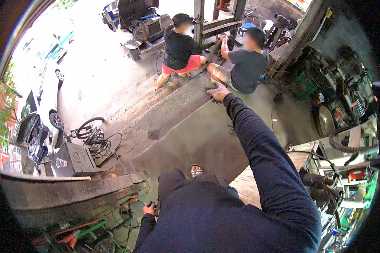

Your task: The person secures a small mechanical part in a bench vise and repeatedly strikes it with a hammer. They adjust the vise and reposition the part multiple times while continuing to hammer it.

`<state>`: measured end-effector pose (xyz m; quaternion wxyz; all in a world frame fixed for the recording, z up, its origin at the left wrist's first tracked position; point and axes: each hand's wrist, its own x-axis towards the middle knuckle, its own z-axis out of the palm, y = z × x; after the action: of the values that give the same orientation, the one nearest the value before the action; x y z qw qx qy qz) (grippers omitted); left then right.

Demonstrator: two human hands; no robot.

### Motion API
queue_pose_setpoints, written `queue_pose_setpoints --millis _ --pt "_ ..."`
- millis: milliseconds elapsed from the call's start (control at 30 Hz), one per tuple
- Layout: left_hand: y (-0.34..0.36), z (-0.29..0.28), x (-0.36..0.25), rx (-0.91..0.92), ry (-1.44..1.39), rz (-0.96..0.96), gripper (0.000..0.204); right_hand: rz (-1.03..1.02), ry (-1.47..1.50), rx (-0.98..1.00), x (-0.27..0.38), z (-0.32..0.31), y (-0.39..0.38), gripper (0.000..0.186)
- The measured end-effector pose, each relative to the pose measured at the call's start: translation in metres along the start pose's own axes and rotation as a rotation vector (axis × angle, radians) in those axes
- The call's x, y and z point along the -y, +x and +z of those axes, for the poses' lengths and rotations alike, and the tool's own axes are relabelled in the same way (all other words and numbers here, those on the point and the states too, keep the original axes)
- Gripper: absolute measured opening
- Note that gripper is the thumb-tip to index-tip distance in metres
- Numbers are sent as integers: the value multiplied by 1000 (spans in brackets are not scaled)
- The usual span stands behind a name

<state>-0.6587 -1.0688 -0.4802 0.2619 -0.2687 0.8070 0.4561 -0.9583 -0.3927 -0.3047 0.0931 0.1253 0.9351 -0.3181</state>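
My right arm stretches forward up the middle of the view, and my right hand [218, 92] hangs over the concrete step with fingers apart and loosely bent, nothing visible in it. It appears beside the seated co-worker's legs; whether it touches them I cannot tell. Low at the left, beside my dark trousers, my left hand [149, 209] is closed round something small and dark that I cannot make out. Ahead, two co-workers [179, 50] [249, 67] have their hands on a dark wheel [224, 49] by a metal post frame [217, 23].
A worn step [156, 122] crosses the floor. Left are a metal box [74, 158], coiled hoses [97, 139] and a white car [44, 109]. A vehicle [143, 31] stands beyond. A wooden bench [251, 189] with cluttered parts is at my right, a dark ledge [72, 196] at lower left.
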Motion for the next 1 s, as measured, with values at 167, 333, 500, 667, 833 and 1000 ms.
queue_pose_setpoints --millis 167,333,500,667,833,1000 --pt "47 13 -114 4 328 -34 36 -97 -260 -36 3 -16 60 31" --pt "150 12 -161 14 37 -9 29 -331 -733 12 -11 -34 120 34" --pt "235 13 -262 60 106 85 30 222 123 -129 5 -48 149 34" --pt "282 11 -364 63 36 313 19 164 -121 -24 -10 -60 195 37" --pt "329 24 -383 88 -117 231 25 -82 -411 19 -63 -45 273 45" --pt "290 47 -329 -158 292 142 34 -184 -642 166 -68 -53 342 44"
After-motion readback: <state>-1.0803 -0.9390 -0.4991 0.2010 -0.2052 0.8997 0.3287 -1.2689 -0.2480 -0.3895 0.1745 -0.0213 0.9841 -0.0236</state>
